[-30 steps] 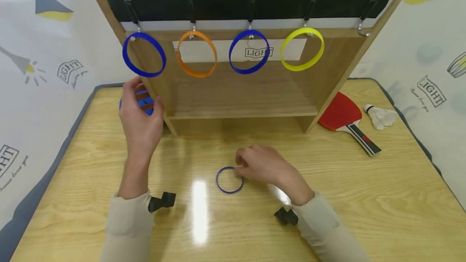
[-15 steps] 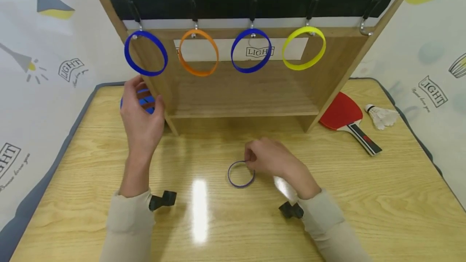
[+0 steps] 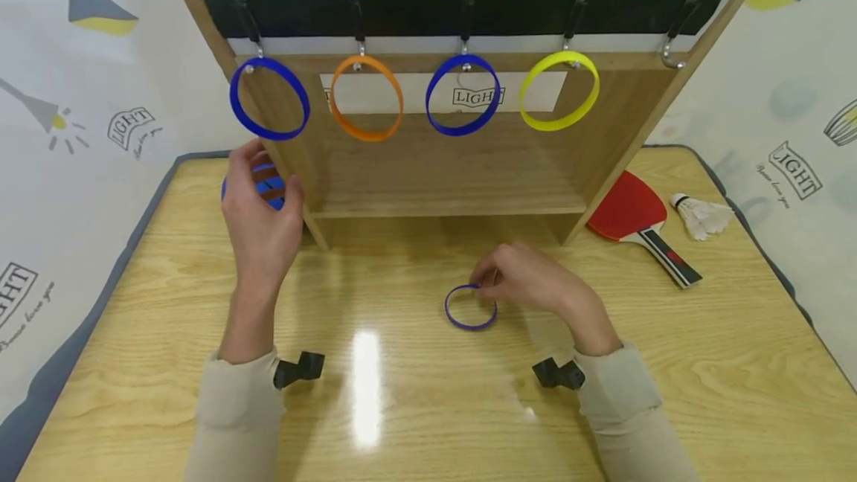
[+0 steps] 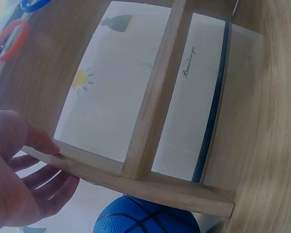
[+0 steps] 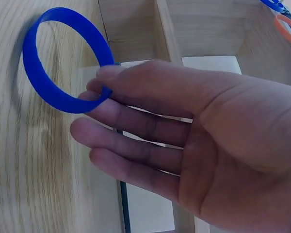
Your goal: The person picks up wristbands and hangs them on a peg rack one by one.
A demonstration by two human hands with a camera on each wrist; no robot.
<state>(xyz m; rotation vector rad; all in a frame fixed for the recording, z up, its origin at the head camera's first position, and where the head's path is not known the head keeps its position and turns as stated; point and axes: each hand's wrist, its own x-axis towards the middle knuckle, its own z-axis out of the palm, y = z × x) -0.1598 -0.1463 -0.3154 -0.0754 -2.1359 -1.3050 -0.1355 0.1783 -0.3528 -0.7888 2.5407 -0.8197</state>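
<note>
My right hand [image 3: 535,281] pinches a blue silicone wristband [image 3: 471,327] by its edge, between thumb and index finger. Over the tabletop, the band [image 5: 65,104] tilts in the right wrist view, the other fingers stretched out beneath. My left hand [image 3: 262,207] holds the left side panel [image 4: 111,183] of a wooden rack [image 3: 448,213], thumb on one face and fingers round the other. From the rack's hooks hang a blue band [image 3: 236,106], an orange band [image 3: 367,137], another blue band [image 3: 462,129] and a yellow band [image 3: 557,123]. The far-right hook [image 3: 669,58] bears no band.
A blue ball [image 4: 145,218] lies behind the left panel, partly hidden by my left hand. Right of the rack are a red table tennis paddle [image 3: 629,207] and a white shuttlecock [image 3: 703,216]. Patterned cloth [image 3: 87,229] borders the wooden table [image 3: 428,407].
My right hand has moved right and slightly away from me, and the pinched blue wristband has come along, now off the table. The left hand stays on the side panel.
</note>
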